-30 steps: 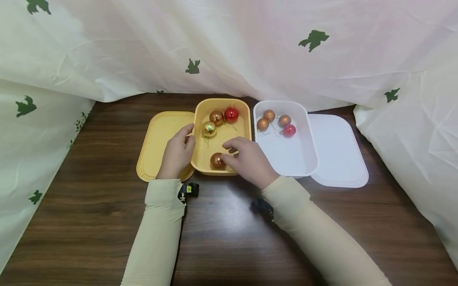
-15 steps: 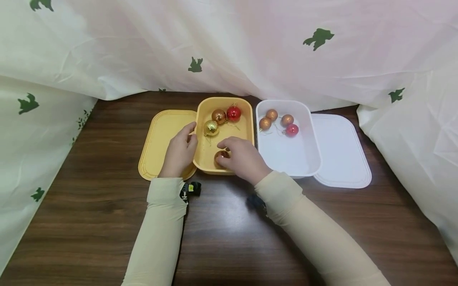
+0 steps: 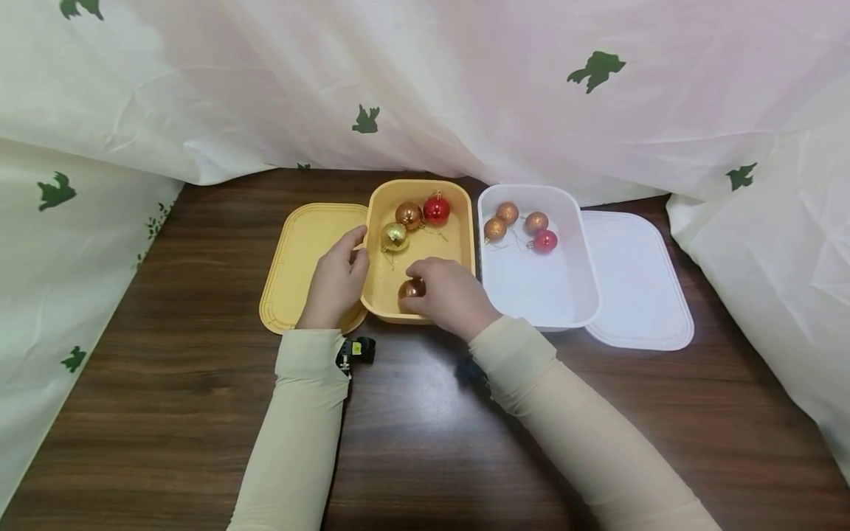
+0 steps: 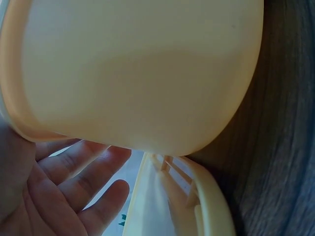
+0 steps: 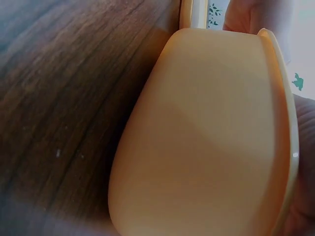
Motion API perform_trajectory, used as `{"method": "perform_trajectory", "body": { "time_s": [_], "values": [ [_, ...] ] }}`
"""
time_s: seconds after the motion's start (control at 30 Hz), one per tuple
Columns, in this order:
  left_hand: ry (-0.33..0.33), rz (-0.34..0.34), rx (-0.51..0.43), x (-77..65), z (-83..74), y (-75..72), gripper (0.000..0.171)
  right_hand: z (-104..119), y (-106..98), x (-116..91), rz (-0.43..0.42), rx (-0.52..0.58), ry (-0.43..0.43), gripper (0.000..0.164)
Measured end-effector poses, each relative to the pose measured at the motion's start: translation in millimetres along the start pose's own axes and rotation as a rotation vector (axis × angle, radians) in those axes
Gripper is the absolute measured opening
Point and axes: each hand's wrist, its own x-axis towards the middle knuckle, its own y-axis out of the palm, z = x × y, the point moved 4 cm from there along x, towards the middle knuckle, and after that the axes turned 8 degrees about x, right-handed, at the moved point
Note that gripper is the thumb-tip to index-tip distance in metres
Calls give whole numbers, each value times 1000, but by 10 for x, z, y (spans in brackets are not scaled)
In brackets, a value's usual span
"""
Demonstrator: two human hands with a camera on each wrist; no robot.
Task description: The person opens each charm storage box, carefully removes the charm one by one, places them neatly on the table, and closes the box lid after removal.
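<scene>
At the near end of the yellow box (image 3: 468,243), my right hand (image 3: 458,291) reaches in over the rim and holds a shiny copper Christmas ball (image 3: 406,289) between thumb and fingers. My left hand (image 3: 337,284) is at the box's left wall, thumb by the rim. In the left wrist view the fingers (image 4: 91,184) of that hand lie relaxed and spread along the outside. Farther back in the box are a copper ball (image 3: 409,214), a red ball (image 3: 437,209) and a gold ball (image 3: 395,237). The box wall hides the right fingertips in the right wrist view.
Right beside the yellow box stands a white box (image 3: 541,295) with several glittery orange balls (image 3: 495,228) and a pink-red ball (image 3: 545,241). A yellow lid (image 3: 292,258) lies to the left, a white lid (image 3: 647,295) to the right. White bird-print cloth (image 3: 438,88) surrounds the dark wooden table (image 3: 166,354).
My right hand has moved slightly left and its thumb and fingers have closed round the near copper ball. The left hand stays at the box's left wall.
</scene>
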Motion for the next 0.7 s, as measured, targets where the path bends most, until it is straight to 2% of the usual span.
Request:
{"method": "perform_trajectory", "body": {
  "time_s": [0.23, 0.5, 0.7],
  "values": [
    [-4, -1, 3, -2, 18, 9, 44, -13, -32, -32, -52, 109, -2, 49],
    [-12, 4, -2, 12, 22, 15, 43, 16, -77, -137, -107, 207, -41, 40],
    [-21, 11, -17, 16, 27, 22, 44, 62, -132, -266, -182, 277, -82, 38]
  ]
}}
